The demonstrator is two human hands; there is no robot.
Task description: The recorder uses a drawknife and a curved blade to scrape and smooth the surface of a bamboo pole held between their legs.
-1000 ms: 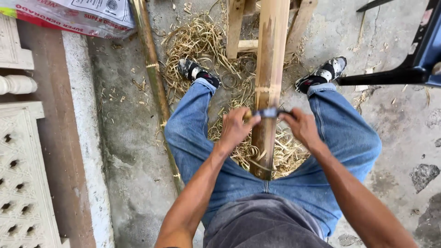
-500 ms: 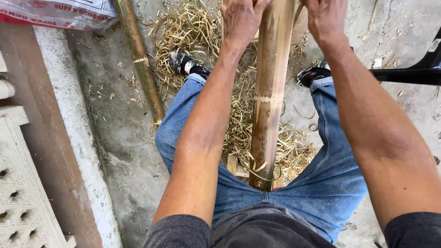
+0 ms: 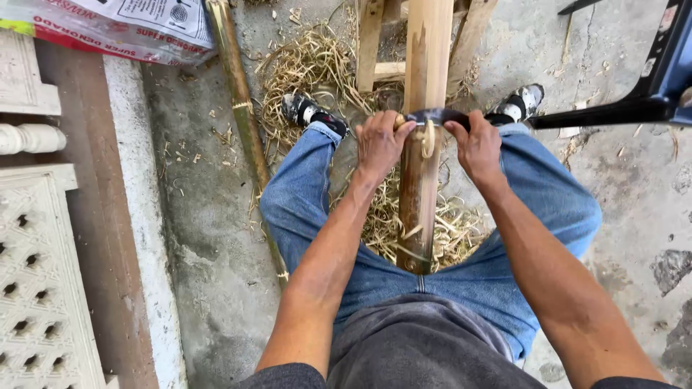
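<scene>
A thick bamboo pole runs away from me between my knees, its near end resting at my lap. A dark two-handled drawknife lies across the pole. My left hand grips its left handle and my right hand grips its right handle. A curl of shaving hangs from the blade. Above the blade the pole is pale and stripped; below it the skin is brown-green.
Pale bamboo shavings are heaped on the concrete around my shoes. A second bamboo pole lies to the left. A printed sack sits top left, carved white blocks at left, a dark chair frame at right, wooden legs ahead.
From near my lap, both hands reached far up the pole with the drawknife, then pulled it back toward me to mid-pole, peeling a fresh curl.
</scene>
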